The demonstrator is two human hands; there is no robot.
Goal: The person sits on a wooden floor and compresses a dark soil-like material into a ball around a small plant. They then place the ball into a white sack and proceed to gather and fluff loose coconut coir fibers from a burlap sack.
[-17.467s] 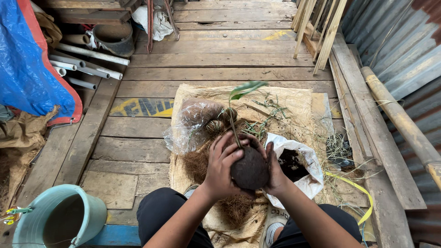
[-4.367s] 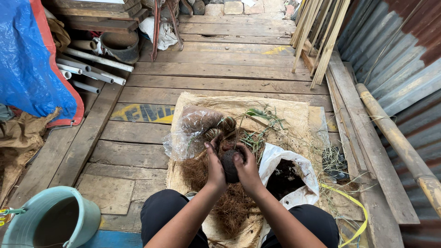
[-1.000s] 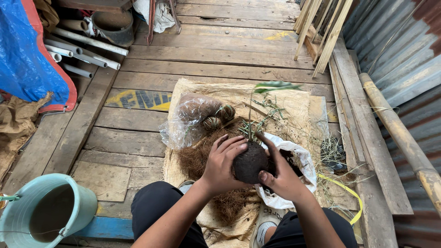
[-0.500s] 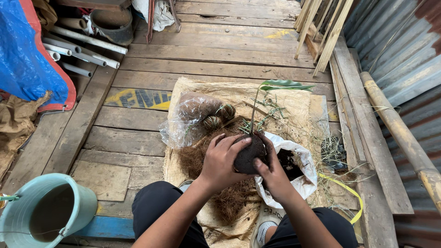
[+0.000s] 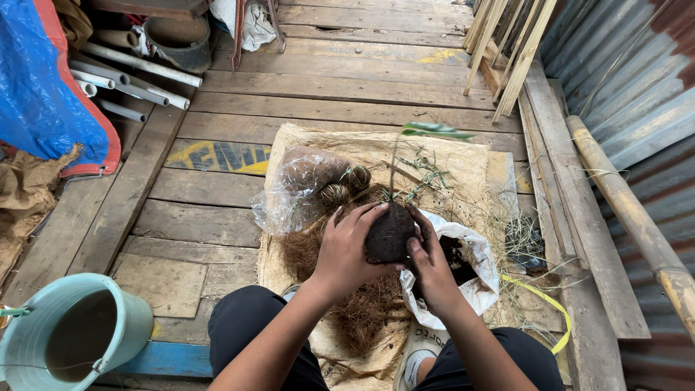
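I see both hands cupping a dark soil ball (image 5: 389,233) above the middle of the burlap mat (image 5: 463,163). The left hand (image 5: 346,250) wraps its near-left side, fingers curled and pressed to the soil. The right hand (image 5: 431,262) covers the right side, fingers together. A thin seedling (image 5: 427,131) rises from the ball. A white soil bag (image 5: 474,271) lies at the mat's right edge; brown fibre (image 5: 365,311) lies beneath the hands. A clear plastic bag (image 5: 300,185) sits toward the mat's left edge.

Soft, even daylight, faint shadows, sharp focus, with wide-angle bending at the edges.
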